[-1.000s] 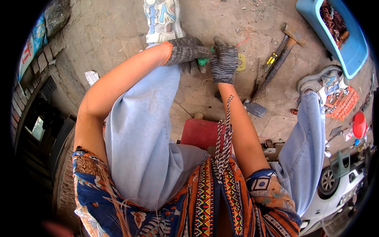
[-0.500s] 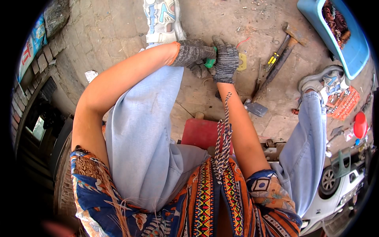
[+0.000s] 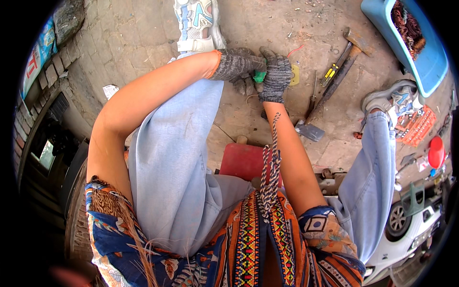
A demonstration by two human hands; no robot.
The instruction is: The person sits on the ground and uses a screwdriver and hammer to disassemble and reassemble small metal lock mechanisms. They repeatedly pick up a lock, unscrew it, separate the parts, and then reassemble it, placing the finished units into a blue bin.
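Note:
Both my hands wear grey knitted gloves and meet above the ground, just past my left knee. My left hand (image 3: 235,66) is bent inward, fingers curled and pressed against the right. Closed too is my right hand (image 3: 276,79), its fingers bent around something hidden. Between the two shows a small green piece (image 3: 259,76); the gloves cover too much to tell its kind. A thin wire loop (image 3: 252,101) hangs or lies below the gloves. Right beside my right hand, a yellow plate with holes (image 3: 294,75) lies on the ground.
Right of my hands lie a hammer (image 3: 337,79), a yellow-handled tool (image 3: 328,74) and a screwdriver (image 3: 312,98). A blue bin (image 3: 423,71) holds coiled copper-coloured wire. Farther right are an orange tool tray (image 3: 417,126) and a red round lid (image 3: 436,152). A red stool (image 3: 241,161) stands between my legs.
Both hands have shifted very slightly to the right, and the left has come a little closer over the green piece. Everything else stays put.

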